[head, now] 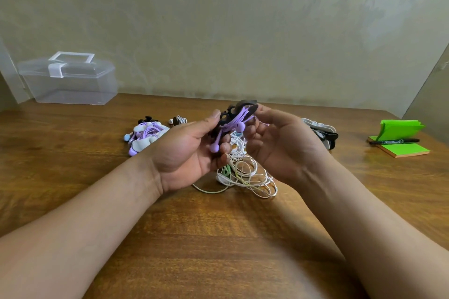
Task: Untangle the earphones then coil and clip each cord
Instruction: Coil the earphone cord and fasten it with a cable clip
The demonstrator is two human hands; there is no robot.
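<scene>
Above the middle of the wooden table (73,177), my left hand (192,150) and my right hand (279,143) together hold a coiled purple earphone (233,126) with a black clip (243,107) around it. Two purple earbuds hang by my left fingers. Under my hands lies a tangle of white earphone cords (250,172) with a pale green piece in it. To the left rests a pile of clipped earphones (145,136), purple and white. A small clipped white coil (178,120) sits behind that pile.
A clear plastic box (70,80) with a lid stands at the back left against the wall. Several black and white clips (323,131) lie right of my right hand. At the far right a black marker (393,141) rests on green sticky notes (401,145).
</scene>
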